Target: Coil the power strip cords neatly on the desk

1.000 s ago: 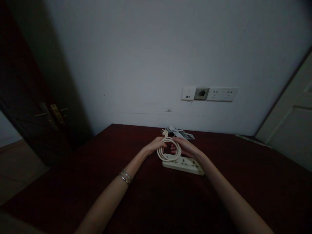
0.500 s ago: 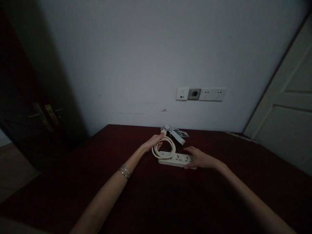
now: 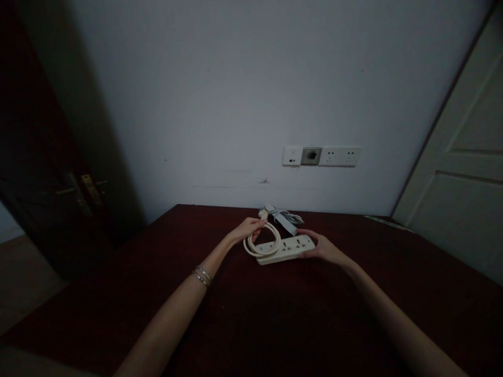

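Right hand (image 3: 323, 249) grips the right end of the cream power strip (image 3: 291, 253) on the dark red table (image 3: 223, 330), thumb near side, fingers far side; can't tell if that end is lifted. Coiled cord (image 3: 279, 243) overlaps the strip's left end, so turning the strip could drag or snag the loops. Left hand (image 3: 249, 229) pinches the coil at its top; no tie visible, so a slack pinch could let it spring open. Plug (image 3: 263, 214) sits just beyond those fingers, near the second strip (image 3: 288, 225) and its grey cord (image 3: 297, 218): a careless sweep could tangle the two leads
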Motion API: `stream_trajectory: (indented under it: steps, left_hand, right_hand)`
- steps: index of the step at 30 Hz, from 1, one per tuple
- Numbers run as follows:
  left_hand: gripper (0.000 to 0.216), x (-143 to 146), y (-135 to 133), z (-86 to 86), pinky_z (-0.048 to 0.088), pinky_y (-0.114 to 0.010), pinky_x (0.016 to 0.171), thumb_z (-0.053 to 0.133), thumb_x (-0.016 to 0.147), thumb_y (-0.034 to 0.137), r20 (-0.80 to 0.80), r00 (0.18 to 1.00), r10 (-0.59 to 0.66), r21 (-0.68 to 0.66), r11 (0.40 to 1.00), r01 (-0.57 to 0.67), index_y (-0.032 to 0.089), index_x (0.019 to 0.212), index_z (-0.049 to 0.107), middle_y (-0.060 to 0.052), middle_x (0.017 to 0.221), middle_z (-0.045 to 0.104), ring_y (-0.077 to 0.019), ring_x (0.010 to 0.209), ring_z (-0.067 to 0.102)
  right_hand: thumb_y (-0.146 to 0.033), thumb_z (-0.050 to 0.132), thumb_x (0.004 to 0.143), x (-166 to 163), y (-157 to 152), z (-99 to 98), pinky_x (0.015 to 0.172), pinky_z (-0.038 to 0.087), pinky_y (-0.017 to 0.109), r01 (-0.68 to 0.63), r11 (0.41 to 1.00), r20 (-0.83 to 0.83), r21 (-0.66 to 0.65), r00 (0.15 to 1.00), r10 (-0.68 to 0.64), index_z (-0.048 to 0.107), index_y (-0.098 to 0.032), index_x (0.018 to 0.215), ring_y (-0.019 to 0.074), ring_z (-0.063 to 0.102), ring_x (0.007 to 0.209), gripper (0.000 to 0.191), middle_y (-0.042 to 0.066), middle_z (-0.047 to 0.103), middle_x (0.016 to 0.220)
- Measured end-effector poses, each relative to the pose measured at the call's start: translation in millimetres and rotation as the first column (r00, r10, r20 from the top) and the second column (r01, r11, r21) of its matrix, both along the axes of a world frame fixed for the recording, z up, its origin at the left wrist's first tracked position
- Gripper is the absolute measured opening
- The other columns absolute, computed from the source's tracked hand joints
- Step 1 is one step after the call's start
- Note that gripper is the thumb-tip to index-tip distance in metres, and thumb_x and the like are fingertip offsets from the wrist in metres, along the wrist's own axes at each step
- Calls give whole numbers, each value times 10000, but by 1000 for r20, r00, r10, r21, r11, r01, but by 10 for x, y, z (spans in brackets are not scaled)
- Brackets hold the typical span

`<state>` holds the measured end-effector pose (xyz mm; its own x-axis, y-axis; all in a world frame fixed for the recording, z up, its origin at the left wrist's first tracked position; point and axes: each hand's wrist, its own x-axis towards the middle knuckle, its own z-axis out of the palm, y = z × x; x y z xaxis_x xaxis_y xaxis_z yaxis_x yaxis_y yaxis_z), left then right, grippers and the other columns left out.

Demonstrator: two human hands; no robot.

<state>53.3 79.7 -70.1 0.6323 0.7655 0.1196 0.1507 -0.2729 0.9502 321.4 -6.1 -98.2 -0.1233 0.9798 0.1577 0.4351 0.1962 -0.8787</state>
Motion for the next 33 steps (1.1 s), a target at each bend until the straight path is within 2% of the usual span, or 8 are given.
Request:
stream_trajectory:
  steps: [5,9,12,15,19,23,29,33]
  left_hand:
    - [495,-66,-40,-86,326,-194,374,512,708,647,118,990,72,-101,993,-60,188,603,358,96,426,339,-54,312,378]
    - [491,-27,-90,-199,305,-191,349,522,702,650,205,976,70,-173,984,-35,185,629,385,103,415,326,-55,290,357]
    - [474,52,-127,-262,297,-195,341,510,727,631,199,978,66,-141,989,-39,177,634,409,92,394,348,-67,283,371]
    - [433,132,-152,-266,299,-199,350,526,743,584,173,969,179,-46,984,-174,163,669,457,75,404,395,-80,303,399]
    - [339,198,-170,-233,359,-204,444,575,747,470,120,927,356,139,918,-371,138,708,525,26,516,503,-98,444,477]
    - [265,224,-161,-254,420,-241,692,610,736,393,179,868,462,326,805,-496,140,803,570,-51,788,607,-170,797,562]
    - [324,233,-91,-332,423,-265,697,560,775,433,129,885,448,231,854,-466,135,900,554,-66,821,622,-184,796,572]
    - [376,235,-32,-366,429,-253,671,545,776,480,176,906,385,149,899,-411,126,900,571,-73,825,635,-176,767,582]
  right_hand:
    - [-146,814,416,-187,63,-42,885,468,353,123,992,-528,-30,841,-120,520,-212,1174,223,588,1002,815,57,616,1125]
    - [-178,774,550,-441,99,-23,882,478,328,43,998,-750,-50,658,-66,597,-207,1022,192,597,993,505,39,654,1062]
    - [-262,704,669,-624,140,33,776,523,378,-10,991,-774,-137,625,-100,590,-227,996,194,611,938,348,40,650,1050]
    - [-367,642,733,-771,177,88,678,537,387,-23,986,-795,-165,595,-119,538,-286,1038,189,634,838,333,20,647,1033]
    - [-328,707,668,-906,198,111,672,535,366,-71,992,-799,-100,601,-38,408,-359,1202,189,650,779,613,7,653,1012]
    - [-175,772,551,-974,204,69,674,533,377,-93,994,-772,-60,635,13,253,-375,1306,208,658,757,938,-4,673,940]
    - [-167,771,529,-986,225,39,705,522,384,-83,995,-782,-64,624,2,374,-301,1259,223,659,776,841,14,683,932]
    - [-191,758,549,-961,265,60,581,528,345,-85,991,-736,-102,677,-18,439,-282,1214,231,659,730,743,41,680,965]
